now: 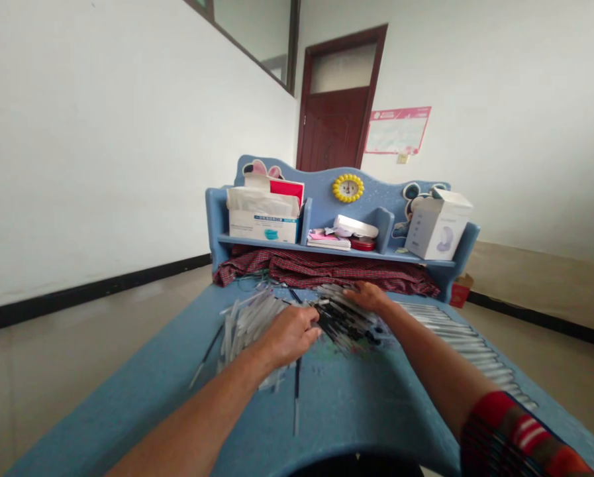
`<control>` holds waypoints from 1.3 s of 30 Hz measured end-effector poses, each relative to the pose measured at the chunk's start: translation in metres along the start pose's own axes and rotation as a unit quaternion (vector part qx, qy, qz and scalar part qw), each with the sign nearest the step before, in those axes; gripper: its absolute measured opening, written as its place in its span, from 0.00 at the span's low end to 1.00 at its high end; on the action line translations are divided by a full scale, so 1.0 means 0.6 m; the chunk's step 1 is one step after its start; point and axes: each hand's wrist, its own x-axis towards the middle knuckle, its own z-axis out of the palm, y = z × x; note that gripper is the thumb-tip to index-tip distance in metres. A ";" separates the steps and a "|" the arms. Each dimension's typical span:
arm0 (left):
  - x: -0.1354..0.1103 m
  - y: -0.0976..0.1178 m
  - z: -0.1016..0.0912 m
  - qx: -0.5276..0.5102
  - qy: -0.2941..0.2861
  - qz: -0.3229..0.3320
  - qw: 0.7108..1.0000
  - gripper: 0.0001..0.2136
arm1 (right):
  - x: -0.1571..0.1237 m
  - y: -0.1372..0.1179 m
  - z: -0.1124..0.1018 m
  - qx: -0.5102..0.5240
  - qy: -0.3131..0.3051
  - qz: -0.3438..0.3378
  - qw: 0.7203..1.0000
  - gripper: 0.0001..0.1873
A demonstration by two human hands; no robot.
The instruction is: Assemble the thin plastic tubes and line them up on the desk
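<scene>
My left hand [289,331] rests knuckles-up on a heap of clear pen tubes [249,321] on the blue desk [336,411], its fingers curled toward a pile of thin black refills [344,324]. What those fingers hold is hidden. My right hand [369,296] lies farther back on the pile of tubes and refills, fingers bent down onto them. A single black refill [297,391] lies loose nearer to me.
A row of finished pens [468,344] runs along the right side of the desk. A red checked cloth [326,268] lies under the blue shelf [336,248], which holds a mask box [263,225], a white carton [438,228] and a small yellow clock [347,188].
</scene>
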 end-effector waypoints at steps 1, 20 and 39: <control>-0.001 -0.002 0.001 0.010 0.001 0.002 1.000 0.08 | 0.001 0.000 0.006 -0.001 -0.003 0.002 1.000 0.32; -0.001 0.008 0.000 0.030 -0.032 0.010 0.999 0.08 | -0.077 -0.066 0.009 0.022 0.009 -0.062 0.998 0.21; 0.002 0.000 0.019 0.075 -0.053 0.043 0.995 0.04 | -0.082 -0.023 0.003 0.046 0.024 -0.053 0.997 0.19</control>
